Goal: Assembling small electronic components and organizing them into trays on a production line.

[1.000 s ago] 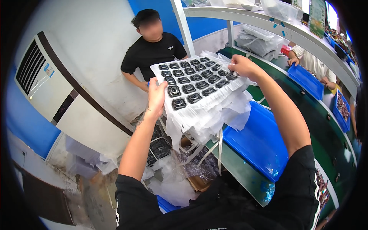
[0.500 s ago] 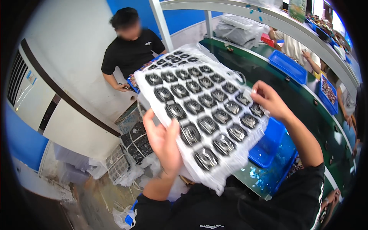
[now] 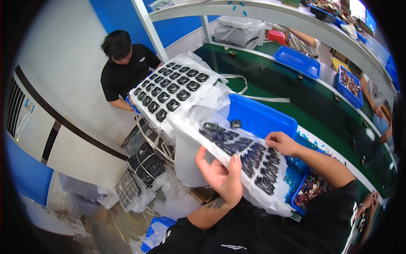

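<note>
Plastic-wrapped tray (image 3: 237, 152) hiding left hand (image 3: 222, 178) fingers

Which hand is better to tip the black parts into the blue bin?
Probably the left hand: it props the tray from underneath. The right hand only pinches the far edge over the blue bin.

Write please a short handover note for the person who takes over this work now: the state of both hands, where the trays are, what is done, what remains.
Left hand: under the near edge of the tilted white plastic tray of small black parts, gripping it.
Right hand: holds the same tray's far edge.
Tray position: tipped over the big blue plastic bin; one black part lies loose at the tray's upper edge.
Second full white tray: lies behind, on clear plastic bags.
Done: tray lifted and tilted.
Left: most parts sit in their pockets; second tray untouched.
</note>
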{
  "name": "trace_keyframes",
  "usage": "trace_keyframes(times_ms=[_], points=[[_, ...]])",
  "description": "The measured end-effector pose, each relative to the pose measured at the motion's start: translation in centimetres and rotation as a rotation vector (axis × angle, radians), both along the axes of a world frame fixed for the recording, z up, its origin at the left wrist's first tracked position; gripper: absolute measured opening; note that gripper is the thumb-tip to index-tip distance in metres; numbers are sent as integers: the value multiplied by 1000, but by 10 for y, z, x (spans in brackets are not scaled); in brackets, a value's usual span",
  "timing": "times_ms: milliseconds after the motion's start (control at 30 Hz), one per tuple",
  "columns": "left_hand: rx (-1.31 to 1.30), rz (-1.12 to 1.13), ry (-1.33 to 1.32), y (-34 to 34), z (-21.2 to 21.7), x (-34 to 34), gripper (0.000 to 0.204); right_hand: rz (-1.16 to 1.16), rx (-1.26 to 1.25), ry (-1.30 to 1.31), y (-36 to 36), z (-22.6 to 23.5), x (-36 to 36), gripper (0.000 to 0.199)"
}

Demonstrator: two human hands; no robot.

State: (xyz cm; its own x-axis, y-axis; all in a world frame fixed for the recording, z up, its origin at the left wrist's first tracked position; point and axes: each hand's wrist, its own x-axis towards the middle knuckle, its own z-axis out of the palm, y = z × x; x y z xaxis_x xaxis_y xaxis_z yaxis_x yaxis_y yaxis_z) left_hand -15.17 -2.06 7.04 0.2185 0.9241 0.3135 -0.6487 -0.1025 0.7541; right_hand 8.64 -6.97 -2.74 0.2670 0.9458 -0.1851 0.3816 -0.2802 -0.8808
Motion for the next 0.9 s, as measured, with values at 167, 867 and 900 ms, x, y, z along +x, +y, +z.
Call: trace_keyframes(times_ms=[167,867,900], points=[[-42,93,8,7,12,33,55,-81,18,-298,10,0,6,30],[1109,502,338,90,26,115,28,39,-58,174,34,-4,49,29],[1177,386,285,94,26,116,34,60,-41,170,32,-3,48,28]])
